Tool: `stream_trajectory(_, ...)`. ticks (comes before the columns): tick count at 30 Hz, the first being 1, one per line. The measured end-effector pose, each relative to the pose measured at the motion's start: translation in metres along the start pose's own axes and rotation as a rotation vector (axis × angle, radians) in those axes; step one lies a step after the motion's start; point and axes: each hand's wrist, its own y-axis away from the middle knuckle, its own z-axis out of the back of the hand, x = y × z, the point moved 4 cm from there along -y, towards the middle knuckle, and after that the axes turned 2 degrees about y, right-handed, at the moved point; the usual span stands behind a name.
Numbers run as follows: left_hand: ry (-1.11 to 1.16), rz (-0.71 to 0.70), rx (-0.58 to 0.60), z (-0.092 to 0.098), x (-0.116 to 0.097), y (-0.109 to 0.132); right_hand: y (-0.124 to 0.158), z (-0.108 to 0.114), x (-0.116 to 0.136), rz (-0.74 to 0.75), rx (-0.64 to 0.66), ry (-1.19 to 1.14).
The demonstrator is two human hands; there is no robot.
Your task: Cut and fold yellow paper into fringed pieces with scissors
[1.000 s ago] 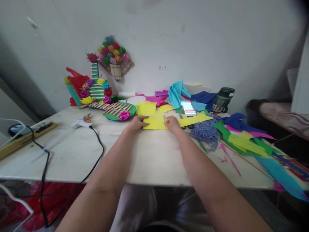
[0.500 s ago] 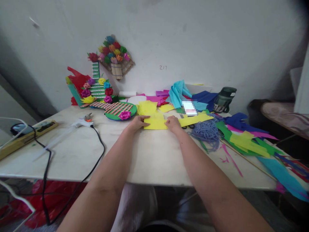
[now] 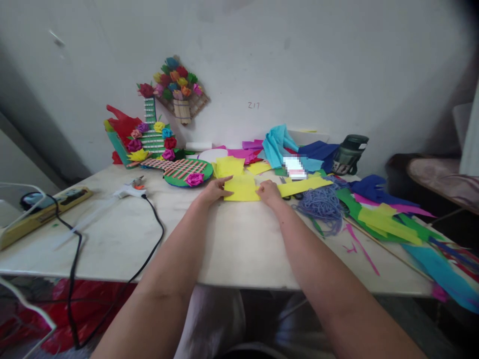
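Observation:
A flat piece of yellow paper [image 3: 241, 189] is stretched between my two hands just above the white table. Its left edge is pinched by my left hand [image 3: 216, 190], and my right hand [image 3: 268, 192] has fingers closed on the right edge. More yellow paper [image 3: 229, 166] lies right behind it. To the right of my right hand runs a long yellow strip [image 3: 307, 186], with scissors partly hidden under it. Blue-purple yarn [image 3: 322, 203] is heaped beside the strip.
A green guitar-shaped craft [image 3: 189, 172] and a glue gun [image 3: 130, 191] with a black cable are on the left. A power strip [image 3: 47, 217] sits at the far left. Coloured paper, a stick and a dark bottle [image 3: 350, 154] are on the right.
The yellow paper between my hands has its upper part less see-through and looks folded or shifted slightly. Both hands keep nearly the same place and grip.

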Motion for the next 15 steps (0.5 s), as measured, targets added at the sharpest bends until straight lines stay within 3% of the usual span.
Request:
stream_trajectory(9,-0.142,0.136,-0.045,0.000,-0.006,0.003,-0.001,-0.002,-0.002,-0.025,-0.022,-0.058)
stream_trajectory(15,-0.187,0.163,-0.044,-0.002,-0.009,0.003,0.002,0.005,0.001,0.036,-0.134,-0.156)
